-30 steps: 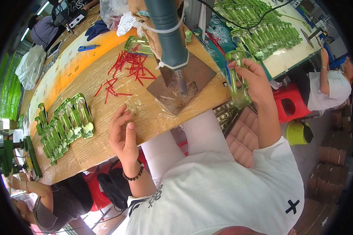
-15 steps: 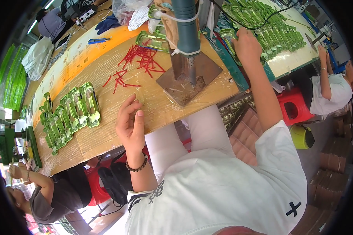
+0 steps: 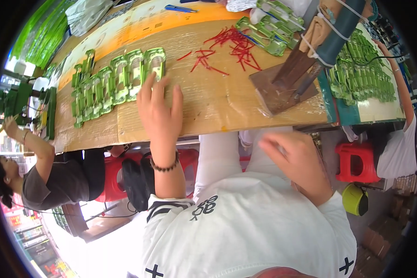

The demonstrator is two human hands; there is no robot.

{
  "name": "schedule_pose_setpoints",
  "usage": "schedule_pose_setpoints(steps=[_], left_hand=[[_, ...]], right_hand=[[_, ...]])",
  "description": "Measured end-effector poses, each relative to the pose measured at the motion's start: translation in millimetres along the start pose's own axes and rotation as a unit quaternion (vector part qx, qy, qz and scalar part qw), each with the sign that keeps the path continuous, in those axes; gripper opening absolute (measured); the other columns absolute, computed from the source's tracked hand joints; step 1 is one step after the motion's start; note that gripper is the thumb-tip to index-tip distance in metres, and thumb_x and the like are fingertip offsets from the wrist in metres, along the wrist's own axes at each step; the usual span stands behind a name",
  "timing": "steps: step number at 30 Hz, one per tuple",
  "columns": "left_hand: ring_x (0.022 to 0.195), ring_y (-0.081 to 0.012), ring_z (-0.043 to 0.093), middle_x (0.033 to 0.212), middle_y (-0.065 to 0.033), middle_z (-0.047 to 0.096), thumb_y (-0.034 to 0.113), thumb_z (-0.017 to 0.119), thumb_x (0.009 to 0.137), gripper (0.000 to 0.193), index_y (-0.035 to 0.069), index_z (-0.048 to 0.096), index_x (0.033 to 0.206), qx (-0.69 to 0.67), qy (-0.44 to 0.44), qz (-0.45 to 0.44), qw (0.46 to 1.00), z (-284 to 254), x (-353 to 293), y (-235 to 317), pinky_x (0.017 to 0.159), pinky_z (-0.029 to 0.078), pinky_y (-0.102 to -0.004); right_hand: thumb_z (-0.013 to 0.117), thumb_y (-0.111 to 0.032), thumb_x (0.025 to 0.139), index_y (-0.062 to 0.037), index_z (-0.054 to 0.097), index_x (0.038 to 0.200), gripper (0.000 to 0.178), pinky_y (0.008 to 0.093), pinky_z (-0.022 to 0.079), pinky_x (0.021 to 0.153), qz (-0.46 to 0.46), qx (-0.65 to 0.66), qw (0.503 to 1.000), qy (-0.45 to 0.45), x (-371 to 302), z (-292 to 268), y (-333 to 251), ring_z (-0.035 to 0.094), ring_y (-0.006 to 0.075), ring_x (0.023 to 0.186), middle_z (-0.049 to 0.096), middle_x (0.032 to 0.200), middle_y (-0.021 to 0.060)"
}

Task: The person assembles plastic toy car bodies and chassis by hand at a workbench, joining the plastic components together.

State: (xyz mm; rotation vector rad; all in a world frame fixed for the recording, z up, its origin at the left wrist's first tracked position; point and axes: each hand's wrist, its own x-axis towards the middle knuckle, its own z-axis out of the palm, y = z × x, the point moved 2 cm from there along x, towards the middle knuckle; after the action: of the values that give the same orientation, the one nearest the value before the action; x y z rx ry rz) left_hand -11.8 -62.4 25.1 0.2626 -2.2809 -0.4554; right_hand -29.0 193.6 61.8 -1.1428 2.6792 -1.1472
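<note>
My left hand (image 3: 160,109) reaches over the table with fingers apart. Its fingertips are at the rightmost of several green, clear-windowed plastic parts (image 3: 133,69) standing in a row; whether they touch cannot be made out. Over my lap, just off the table edge, my right hand (image 3: 294,160) is smeared by motion, and nothing can be made out in it. To its upper side stands a dark green cylindrical tool (image 3: 340,39), tied with white cable ties to a rusty metal stand (image 3: 282,88). Thin red strips (image 3: 236,44) lie in a loose pile between that stand and the row.
More green parts (image 3: 268,37) lie behind the red strips, and many others (image 3: 361,69) cover the table at right. A blue cutter knife (image 3: 180,8) rests at the back. Co-workers sit at left and right. A red stool (image 3: 356,162) and yellow-green bin (image 3: 355,199) stand at right.
My right hand has come back from the green parts on the right table to above my lap. My left hand has moved forward to the row of green parts. The view has swung left.
</note>
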Motion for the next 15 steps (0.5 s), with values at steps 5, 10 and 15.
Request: schedule_pose_setpoints(steps=[5, 10, 15], left_hand=[[0.117, -0.0422, 0.034, 0.124, -0.0205, 0.044, 0.026, 0.062, 0.076, 0.028, 0.003, 0.063, 0.092, 0.226, -0.043, 0.028, 0.973, 1, 17, -17, 0.096, 0.028, -0.0487], [0.118, -0.0433, 0.032, 0.125, -0.0215, 0.044, 0.027, 0.065, 0.072, 0.025, 0.003, 0.066, 0.081, 0.182, -0.062, 0.042, 0.981, -3, 7, -20, 0.095, 0.027, -0.0507], [0.095, -0.0359, 0.053, 0.110, -0.0207, 0.053, 0.020, 0.070, 0.067, 0.022, 0.002, 0.064, 0.078, 0.029, -0.072, 0.008, 0.997, -4, -12, -10, 0.079, 0.042, -0.0405]], right_hand=[[0.058, -0.004, 0.071, -0.0002, 0.056, 0.081, 0.012, 0.0316, 0.047, 0.056, -0.174, -0.254, 0.940, 0.144, 98, 52, -3, 0.057, 0.0254, 0.062, 0.058, 0.066, 0.0100], [0.054, 0.004, 0.067, 0.0026, 0.053, 0.078, 0.011, 0.0345, 0.050, 0.055, -0.102, -0.333, 0.937, 0.005, 136, 83, -2, 0.061, 0.0284, 0.065, 0.061, 0.068, 0.0156], [0.055, 0.004, 0.066, 0.0031, 0.052, 0.076, 0.011, 0.0372, 0.050, 0.057, -0.069, -0.322, 0.943, -0.042, 134, 78, -2, 0.062, 0.0294, 0.069, 0.060, 0.068, 0.0191]])
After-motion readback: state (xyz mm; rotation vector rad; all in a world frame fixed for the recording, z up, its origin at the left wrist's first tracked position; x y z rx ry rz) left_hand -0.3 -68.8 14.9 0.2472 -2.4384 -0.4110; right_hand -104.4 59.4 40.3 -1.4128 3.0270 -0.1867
